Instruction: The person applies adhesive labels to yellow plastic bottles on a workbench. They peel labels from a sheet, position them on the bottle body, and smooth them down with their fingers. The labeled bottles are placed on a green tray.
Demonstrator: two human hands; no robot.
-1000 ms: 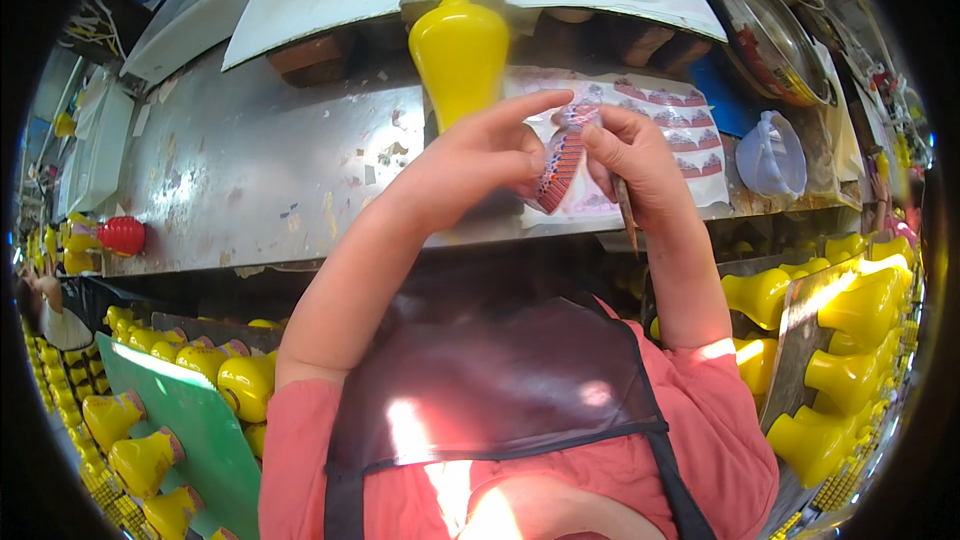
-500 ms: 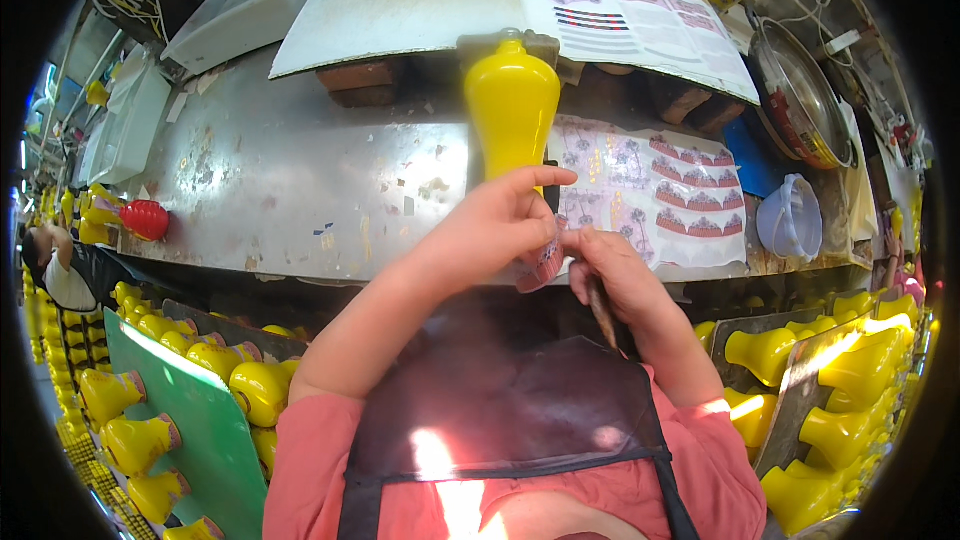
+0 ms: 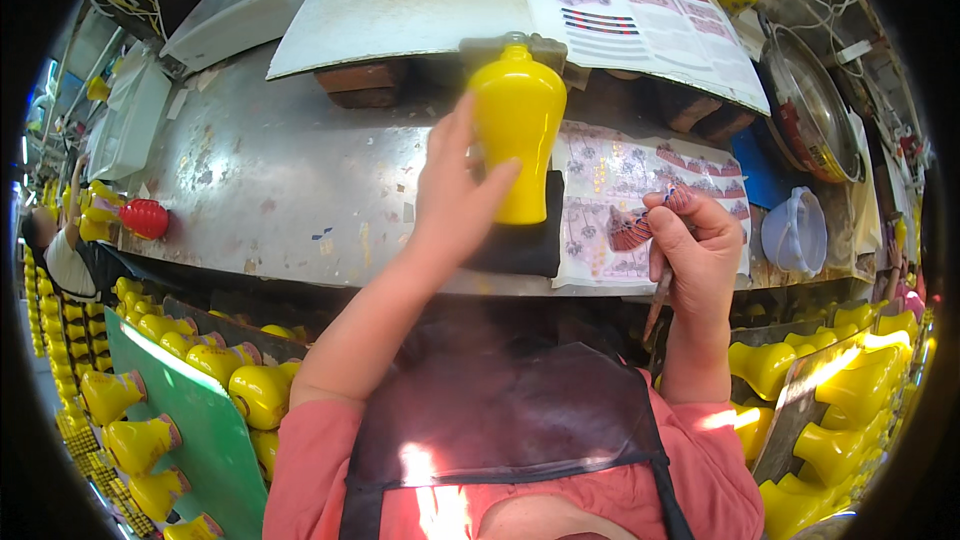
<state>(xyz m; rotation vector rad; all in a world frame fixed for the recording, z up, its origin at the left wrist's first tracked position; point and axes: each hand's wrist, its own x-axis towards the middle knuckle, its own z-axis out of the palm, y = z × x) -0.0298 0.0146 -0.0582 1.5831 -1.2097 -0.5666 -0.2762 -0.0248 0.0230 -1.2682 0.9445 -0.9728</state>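
Note:
A glossy yellow vase (image 3: 522,120) lies on the workbench, its narrow neck pointing away from me. My left hand (image 3: 452,185) is at its left side, thumb over the upper surface and fingers along the edge, gripping it. To the right, my right hand (image 3: 697,240) pinches a curved patterned decal strip (image 3: 632,230) in reddish purple between thumb and forefinger. A thin brown stick-like tool (image 3: 658,305) hangs from the same hand; its kind is unclear. Beneath that hand lie decal sheets (image 3: 590,155) with purple flowers and scalloped bands.
A dark pad (image 3: 520,252) lies under the vase, and a metal bracket (image 3: 550,48) stands at its neck. Behind is a raised white board (image 3: 420,5) on bricks (image 3: 362,80). A bluish bucket (image 3: 793,232) stands at right. Yellow vases (image 3: 262,390) crowd both sides; a co-worker (image 3: 68,250) is far left.
My hands have parted. The left has moved up and left to the vase, uncovering its base end; the right has moved right with the decal strip and the tool.

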